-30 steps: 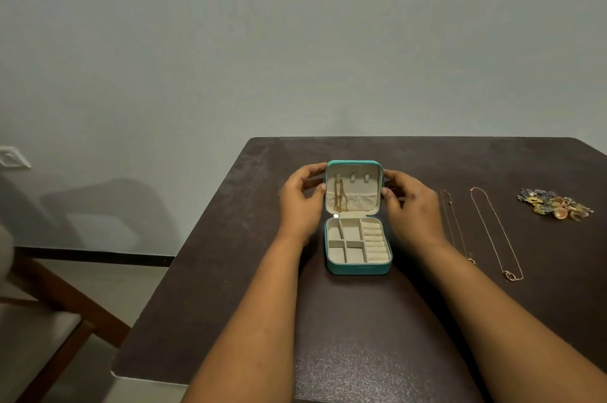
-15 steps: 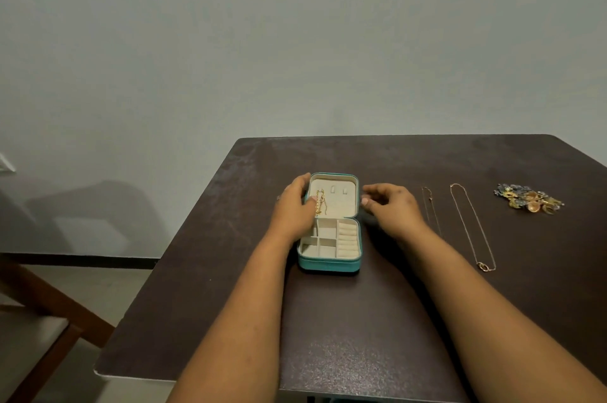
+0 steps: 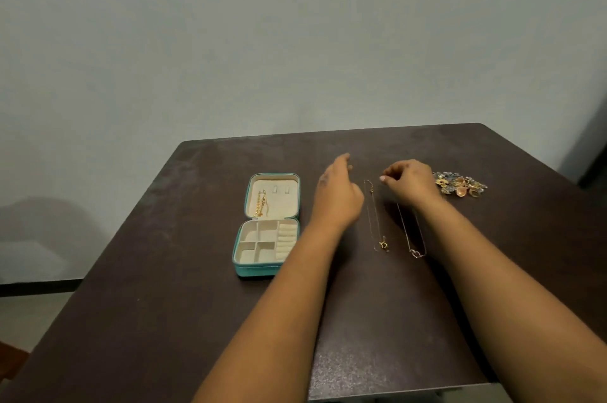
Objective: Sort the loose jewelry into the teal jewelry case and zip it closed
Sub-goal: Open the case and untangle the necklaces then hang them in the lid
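Both hands left the case [image 3: 267, 225] | left hand [image 3: 338, 195], right hand [image 3: 410, 184] right of it, fingers loosely curled, empty | pinch necklace [image 3: 376, 215] by clasp end, lift slowly

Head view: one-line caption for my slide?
Both hands hover over two necklaces beside the open teal case.

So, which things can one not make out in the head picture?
- Right hand: whether its curled fingers pinch the far end of the right necklace; the hand hides that end.
- Left hand: seen from behind, so its fingertips are hidden.
- Jewelry pile: single pieces too small; the right hand hides its left edge.
- Case: zipper too small to see.
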